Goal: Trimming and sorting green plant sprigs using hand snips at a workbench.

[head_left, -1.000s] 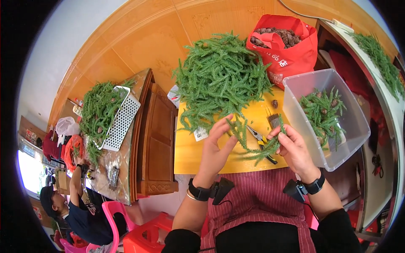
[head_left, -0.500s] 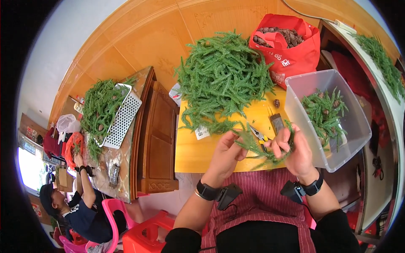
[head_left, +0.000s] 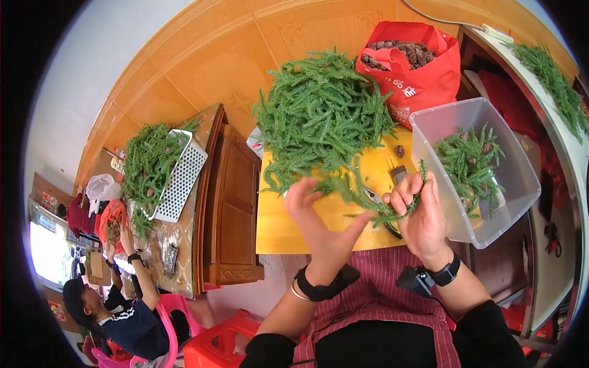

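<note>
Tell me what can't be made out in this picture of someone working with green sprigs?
- Pliers on the yellow table, head view: mostly hidden by the green sprig and right hand.
- How the left hand grips the sprig: fingers blurred.
- Small dark piece on the table: too small to identify.
- Red bag: its brown contents are small, kind unclear.
- Green pile: hides the table's far part.

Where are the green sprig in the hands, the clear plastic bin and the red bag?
green sprig (head_left: pixel 381 211), head view, on its stem between the hands.
clear plastic bin (head_left: pixel 429 126), head view, on its near-left rim.
red bag (head_left: pixel 429 86), head view, on its front face.
</note>
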